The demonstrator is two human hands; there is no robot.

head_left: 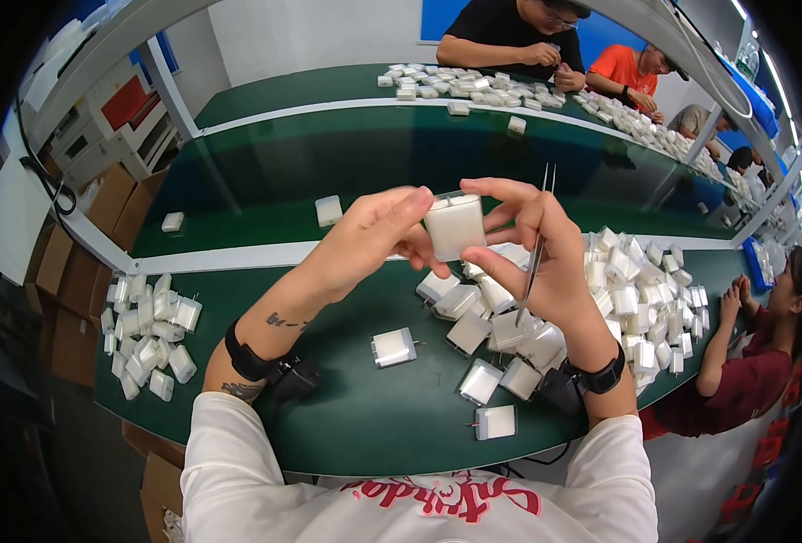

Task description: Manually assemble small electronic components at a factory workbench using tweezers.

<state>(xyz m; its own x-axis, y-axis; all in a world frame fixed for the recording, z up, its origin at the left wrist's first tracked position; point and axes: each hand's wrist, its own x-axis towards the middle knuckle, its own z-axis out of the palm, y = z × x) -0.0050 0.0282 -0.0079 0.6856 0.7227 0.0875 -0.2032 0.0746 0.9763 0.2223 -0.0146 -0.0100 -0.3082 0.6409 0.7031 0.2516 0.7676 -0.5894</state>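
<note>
A white square charger block [454,226] is held up in front of me between both hands. My left hand [365,242] pinches its left side with thumb and fingers. My right hand [538,249] grips its right side and also carries metal tweezers [535,249] pointing up past the fingers. Below the hands, a loose heap of white charger blocks [509,330] lies on the green table [365,416]. One single block [393,347] sits apart, nearer my left forearm.
Another pile of white blocks [147,335] lies at the table's left end, a bigger one [645,299] at the right. A green conveyor belt [401,172] carries a few stray blocks. People work across it and at my right. Cardboard boxes [102,217] stand at left.
</note>
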